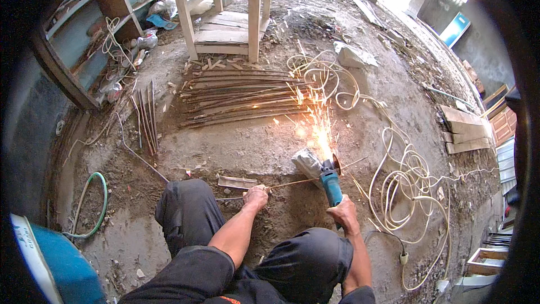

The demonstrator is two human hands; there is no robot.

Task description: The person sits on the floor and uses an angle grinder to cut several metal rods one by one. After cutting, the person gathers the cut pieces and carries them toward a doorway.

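Observation:
My right hand (344,214) is wrapped round the body of a teal angle grinder (331,187). Its disc (336,165) meets a thin metal rod (295,183), and bright sparks (320,129) spray away from me over the ground. With fingers closed, my left hand (256,197) grips that rod to the left of the disc. A pale stone-like block (307,163) sits just beside the grinder's head, close to the rod. Near my left hand lies a short metal channel piece (237,182). The exact point of contact is partly hidden by glare and the tool.
Beyond the sparks lies a pile of long rusty rods (242,98); several shorter ones (147,118) lie to its left. A wooden stand (254,17) rises behind. Coiled pale cable (402,191) covers the right side. Wooden boards (464,129), a green hose (103,202) and a blue container (64,264) flank me.

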